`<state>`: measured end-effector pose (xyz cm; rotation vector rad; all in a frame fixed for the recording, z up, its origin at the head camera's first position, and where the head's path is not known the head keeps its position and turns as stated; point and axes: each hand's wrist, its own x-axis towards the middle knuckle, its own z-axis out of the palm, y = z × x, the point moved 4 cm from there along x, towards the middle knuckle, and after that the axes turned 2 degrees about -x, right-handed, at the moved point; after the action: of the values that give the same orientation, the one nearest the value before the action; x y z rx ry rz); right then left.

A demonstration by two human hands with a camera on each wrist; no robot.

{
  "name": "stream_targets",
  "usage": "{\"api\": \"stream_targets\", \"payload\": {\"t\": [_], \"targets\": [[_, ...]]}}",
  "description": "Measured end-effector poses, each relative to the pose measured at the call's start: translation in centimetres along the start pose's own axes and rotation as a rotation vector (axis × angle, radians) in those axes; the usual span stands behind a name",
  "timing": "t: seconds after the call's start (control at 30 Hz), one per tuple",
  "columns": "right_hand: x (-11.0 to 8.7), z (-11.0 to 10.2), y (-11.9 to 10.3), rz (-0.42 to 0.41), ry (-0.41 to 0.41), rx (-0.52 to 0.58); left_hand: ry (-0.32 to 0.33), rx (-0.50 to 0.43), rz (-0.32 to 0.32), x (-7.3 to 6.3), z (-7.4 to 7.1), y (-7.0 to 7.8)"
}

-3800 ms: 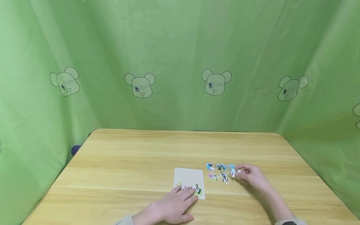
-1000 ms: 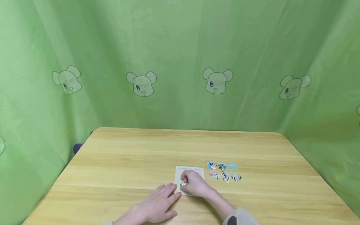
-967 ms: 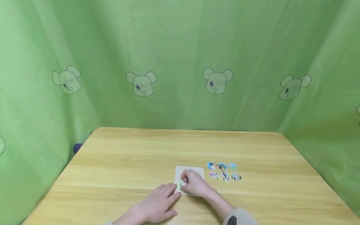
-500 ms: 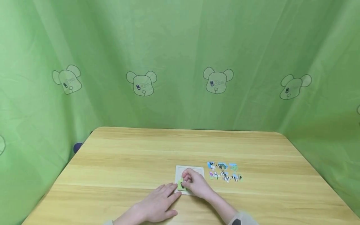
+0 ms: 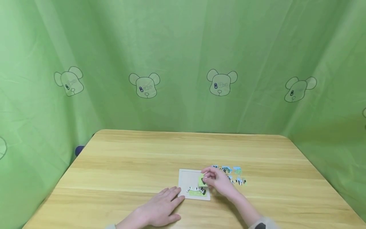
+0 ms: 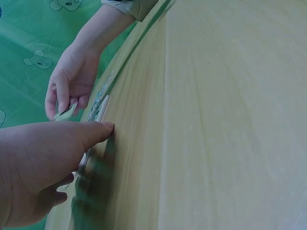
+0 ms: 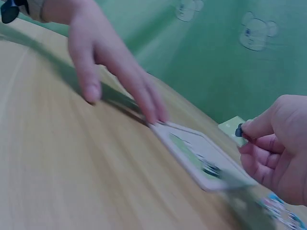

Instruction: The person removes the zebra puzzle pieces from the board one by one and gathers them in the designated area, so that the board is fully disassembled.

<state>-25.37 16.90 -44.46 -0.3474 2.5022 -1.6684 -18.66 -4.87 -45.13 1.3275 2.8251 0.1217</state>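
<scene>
My right hand (image 5: 221,183) pinches a light green puzzle piece (image 5: 201,180) with a dark patch between thumb and fingers. It holds the piece tilted above the right side of a pale puzzle tray (image 5: 187,178). Joined pieces (image 5: 197,192) with green ground and a black-and-white animal lie along the tray's lower edge, right of its lower left corner. My left hand (image 5: 161,205) lies palm down with extended fingers, its fingertips at the tray's left edge. In the right wrist view, the pinched piece (image 7: 232,128) hangs clear of the tray (image 7: 211,148).
Several loose puzzle pieces (image 5: 237,170), blue, green and black-and-white, lie to the right of the tray, partly behind my right hand. They rest on a wooden table (image 5: 137,159). Green curtains (image 5: 180,63) with bear-head outlines surround it.
My right hand first picked up the piece from beside the loose ones and brought it over the tray's left side. Now it has shifted right with it. My left hand slid to the tray's left edge.
</scene>
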Motion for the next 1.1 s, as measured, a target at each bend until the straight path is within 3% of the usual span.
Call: {"api": "stream_targets", "payload": {"t": [0.2,0.33,0.47,0.7,0.9,1.1], "targets": [[-1.2,-3.0,1.6,0.077,0.023,-0.124,0.017,-0.007,0.015,-0.1,0.3,0.0],[-2.0,-3.8,2.3,0.078,0.008,-0.188,0.013,-0.018,0.015,-0.1,0.3,0.1],[-2.6,-3.8,2.6,0.067,0.006,-0.209,0.006,-0.019,0.016,-0.1,0.3,0.1],[-3.0,-3.7,2.3,0.104,0.123,-0.374,0.015,-0.013,0.025,0.0,0.3,0.2],[-3.1,-3.8,2.3,0.151,0.188,-0.401,0.013,-0.017,0.025,0.0,0.2,0.2],[-3.1,-3.7,2.2,0.138,0.194,-0.453,0.01,-0.019,0.023,0.0,0.2,0.2]]}}
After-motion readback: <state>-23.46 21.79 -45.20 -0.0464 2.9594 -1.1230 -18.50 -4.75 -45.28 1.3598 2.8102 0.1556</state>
